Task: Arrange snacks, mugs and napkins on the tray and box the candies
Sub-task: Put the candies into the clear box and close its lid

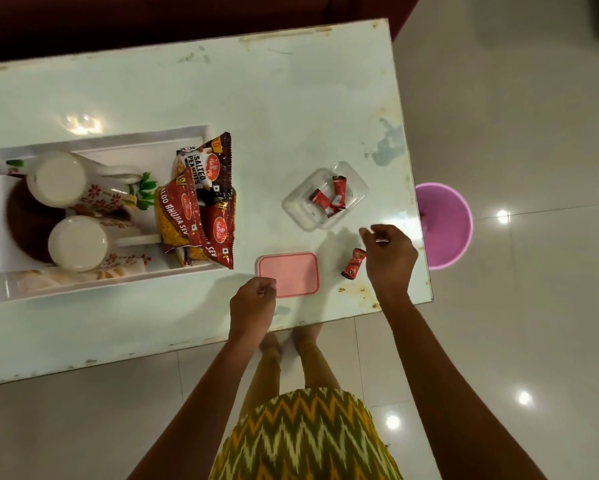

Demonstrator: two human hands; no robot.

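A clear plastic box [358, 184] sits open on the white desk [291, 98] with three red wrapped candies [329, 198] inside. One more red candy [353, 263] lies on the desk, just beside the right hand [390, 258], which hangs loosely curled with nothing in it. The left hand [253, 299] is closed in a fist, holding nothing, at the corner of the flat pink lid [291, 275]. On the left, a white tray [111, 144] holds two flowered mugs [78, 242] and red snack packets [201, 206].

Two mugs [57, 178], seemingly three snack packets [218, 233], four candies [353, 263], one lid [287, 275].
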